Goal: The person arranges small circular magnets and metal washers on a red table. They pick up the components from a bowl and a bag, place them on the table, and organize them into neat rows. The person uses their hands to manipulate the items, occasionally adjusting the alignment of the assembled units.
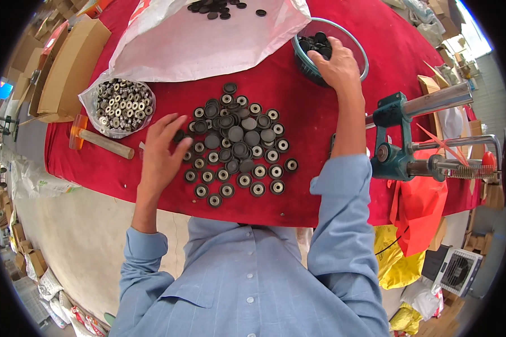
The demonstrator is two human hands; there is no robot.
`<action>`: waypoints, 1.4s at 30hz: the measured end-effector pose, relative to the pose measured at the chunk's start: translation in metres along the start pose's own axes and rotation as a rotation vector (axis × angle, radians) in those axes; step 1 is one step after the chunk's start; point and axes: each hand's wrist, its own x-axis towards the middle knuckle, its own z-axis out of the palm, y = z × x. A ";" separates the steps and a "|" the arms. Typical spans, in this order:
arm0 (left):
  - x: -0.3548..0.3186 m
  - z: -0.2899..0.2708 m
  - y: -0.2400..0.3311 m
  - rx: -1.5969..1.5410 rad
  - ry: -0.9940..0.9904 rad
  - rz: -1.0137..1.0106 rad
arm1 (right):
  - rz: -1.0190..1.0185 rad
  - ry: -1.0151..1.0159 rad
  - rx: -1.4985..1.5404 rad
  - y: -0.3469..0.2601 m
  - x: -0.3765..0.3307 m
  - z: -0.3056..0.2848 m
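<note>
My left hand (162,150) rests on the red cloth (298,129) at the left edge of a pile of several small black round wheels with metal centres (236,146); its fingers are spread and its fingertips touch the nearest wheels. My right hand (336,66) reaches into a clear glass bowl (358,50) that holds black round caps (316,42). The fingers are curled down inside the bowl, and I cannot see whether they hold anything.
A clear bag of metal bearings (118,105) lies at the left, with a wooden-handled mallet (98,140) in front of it. A white sack (197,39) with black caps lies behind. A teal hand press (405,140) stands at the right. Cardboard boxes (67,67) sit far left.
</note>
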 end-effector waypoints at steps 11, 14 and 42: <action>0.035 0.066 0.059 0.138 -0.266 0.306 | 0.098 -0.211 0.021 0.007 0.061 0.055; 0.033 0.064 0.053 0.023 -0.262 0.354 | 0.110 -0.271 0.008 0.003 0.064 0.049; 0.000 0.041 0.036 0.060 -0.119 0.297 | 0.018 -0.153 -0.128 0.006 0.071 0.060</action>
